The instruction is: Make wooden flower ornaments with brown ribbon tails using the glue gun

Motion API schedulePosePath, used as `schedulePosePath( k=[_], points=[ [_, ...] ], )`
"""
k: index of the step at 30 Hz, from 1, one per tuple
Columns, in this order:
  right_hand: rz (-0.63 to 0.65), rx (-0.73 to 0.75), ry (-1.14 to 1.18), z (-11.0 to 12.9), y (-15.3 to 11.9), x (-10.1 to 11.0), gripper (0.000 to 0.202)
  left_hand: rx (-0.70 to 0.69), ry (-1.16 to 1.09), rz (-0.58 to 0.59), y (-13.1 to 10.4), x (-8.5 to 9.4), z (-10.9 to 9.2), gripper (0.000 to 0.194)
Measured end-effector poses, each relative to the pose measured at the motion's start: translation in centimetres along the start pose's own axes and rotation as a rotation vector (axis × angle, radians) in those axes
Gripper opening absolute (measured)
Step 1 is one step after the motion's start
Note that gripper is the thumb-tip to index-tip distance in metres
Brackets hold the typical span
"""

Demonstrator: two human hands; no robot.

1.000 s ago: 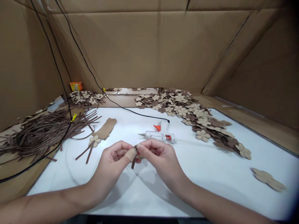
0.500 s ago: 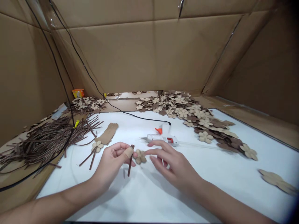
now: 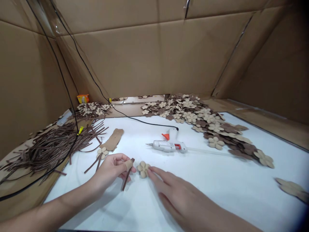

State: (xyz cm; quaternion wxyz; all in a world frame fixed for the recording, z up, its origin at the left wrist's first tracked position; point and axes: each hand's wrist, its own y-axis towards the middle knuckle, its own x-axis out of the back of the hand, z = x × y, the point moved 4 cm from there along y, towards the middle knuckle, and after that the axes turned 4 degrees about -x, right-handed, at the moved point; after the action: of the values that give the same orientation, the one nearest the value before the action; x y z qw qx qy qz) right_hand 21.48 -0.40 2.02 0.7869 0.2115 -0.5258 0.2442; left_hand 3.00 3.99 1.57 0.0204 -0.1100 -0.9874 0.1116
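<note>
My left hand [image 3: 118, 167] is closed, pinching a short dark-brown strip [image 3: 127, 175] between thumb and fingers. The strip slants downward to the left over the white tabletop. A tan wrap covers the thumb tip. Just right of it is a beige five-petal flower [image 3: 143, 169], whose right edge sits at the closed thumb and index fingertips of my right hand [image 3: 173, 190]. The other fingers of that hand are partly hidden. Beyond the hands lies a white hot glue gun [image 3: 166, 145] with an orange trigger, its nozzle pointing left.
Brown strips [image 3: 55, 143] are heaped at left. A flower with strips attached [image 3: 102, 152] lies by a cardboard piece [image 3: 112, 140]. Beige and brown flowers [image 3: 193, 112] pile up at back right. A black cable [image 3: 135, 118] crosses the table; cardboard walls [image 3: 120, 64] enclose it.
My right hand has come down and closed its fingertips at the flower's right edge. My left hand has shifted slightly left and down, tilting the strip more.
</note>
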Motion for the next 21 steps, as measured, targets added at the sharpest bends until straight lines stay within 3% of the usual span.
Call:
schedulePosePath(
  k=[3,6,8,12,16,21],
  points=[
    [0.003,-0.045,0.216,1.3,-0.8,1.3,0.051,0.064,-0.006,0.020,-1.1,-0.2,0.0,0.036],
    [0.010,-0.175,0.310,0.4,-0.3,2.2,0.045,0.123,-0.070,0.083,-2.3,-0.7,0.2,0.030],
    [0.025,-0.198,0.288,-0.8,0.8,2.0,0.046,0.165,-0.123,0.106,-2.8,-0.9,0.5,0.024],
    [0.064,-0.109,0.209,-1.9,2.4,0.0,0.055,0.275,-0.146,0.047,-2.7,-0.7,0.8,0.023],
    [0.035,-0.123,0.242,-0.8,1.3,-0.6,0.054,0.209,-0.185,-0.001,-1.7,0.3,0.2,0.023],
    [0.063,-0.092,0.314,1.0,-0.3,0.9,0.039,0.149,-0.119,-0.099,-1.2,1.8,-0.4,0.022]
  ],
)
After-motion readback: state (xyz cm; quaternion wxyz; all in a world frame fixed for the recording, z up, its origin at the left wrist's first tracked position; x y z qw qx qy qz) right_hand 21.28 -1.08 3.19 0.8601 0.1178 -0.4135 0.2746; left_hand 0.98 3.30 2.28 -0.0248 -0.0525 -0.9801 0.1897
